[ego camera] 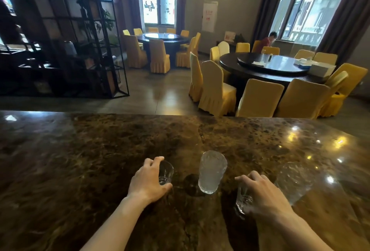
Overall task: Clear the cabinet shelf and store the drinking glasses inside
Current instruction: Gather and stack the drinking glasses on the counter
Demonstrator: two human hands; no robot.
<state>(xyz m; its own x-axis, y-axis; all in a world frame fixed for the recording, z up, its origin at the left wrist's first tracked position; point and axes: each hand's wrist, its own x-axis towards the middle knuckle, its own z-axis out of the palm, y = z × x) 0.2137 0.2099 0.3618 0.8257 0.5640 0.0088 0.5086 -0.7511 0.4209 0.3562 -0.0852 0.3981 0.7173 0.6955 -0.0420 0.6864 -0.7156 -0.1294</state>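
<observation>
Several clear drinking glasses stand on a dark marble counter [100, 160] in front of me. My left hand [148, 180] wraps around a small clear glass [166, 172] from its left side. A taller textured glass [211, 171] stands free in the middle. My right hand [264, 196] grips another small glass [243, 198] from the right. A wide round glass [295, 180] stands just right of that hand, partly hidden by it. No cabinet shelf is in view.
Beyond the counter's far edge lies a dining room with round dark tables [276, 66] and yellow-covered chairs [217, 90]. A black metal shelf frame [80, 36] stands at the left. A person [267, 42] sits at the far table by the window.
</observation>
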